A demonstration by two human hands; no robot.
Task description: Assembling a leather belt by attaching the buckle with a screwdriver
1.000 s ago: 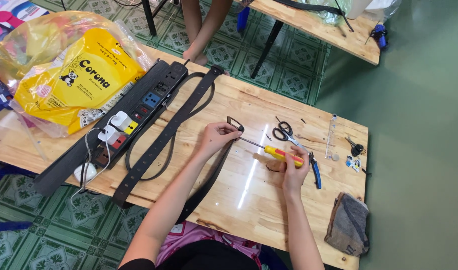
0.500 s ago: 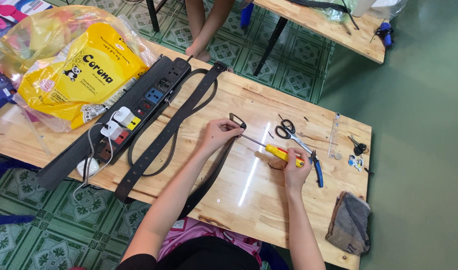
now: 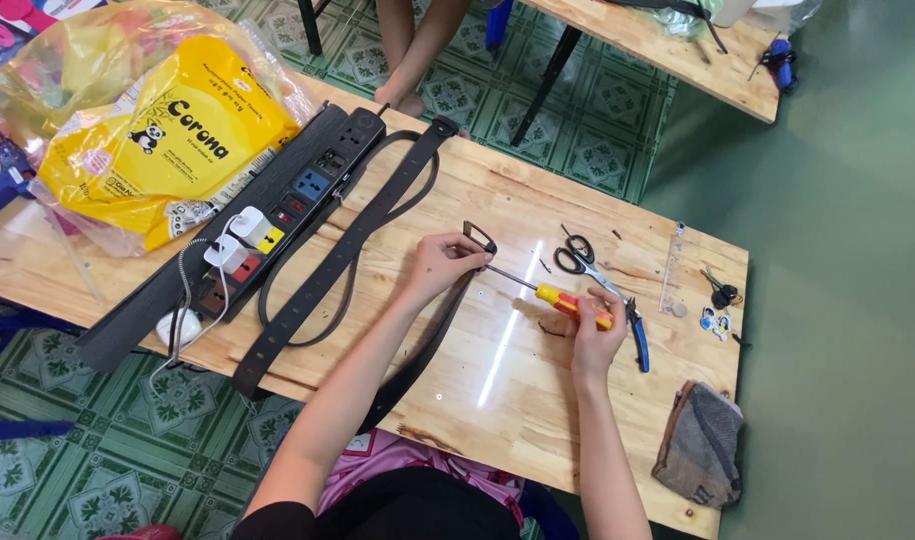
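My left hand (image 3: 443, 262) pinches the buckle end of a black belt (image 3: 433, 335) that runs down over the near table edge; its metal buckle (image 3: 479, 236) stands just beyond my fingers. My right hand (image 3: 596, 335) grips a screwdriver with a yellow and red handle (image 3: 570, 303). Its thin shaft points left to the buckle end at my left fingers.
A second long black belt (image 3: 343, 258) lies beside a black power strip (image 3: 278, 220) with white plugs. A yellow bag (image 3: 168, 140) lies at the far left. Scissors (image 3: 578, 255), blue-handled pliers (image 3: 638, 340), a clear ruler (image 3: 670, 268) and a grey cloth (image 3: 700, 445) lie at right. Another person's legs (image 3: 413, 50) stand beyond the wooden table (image 3: 498, 400).
Both hands stay at the belt's buckle end with the screwdriver. My left hand has closed tighter around that end, and the screwdriver tip has come up against it.
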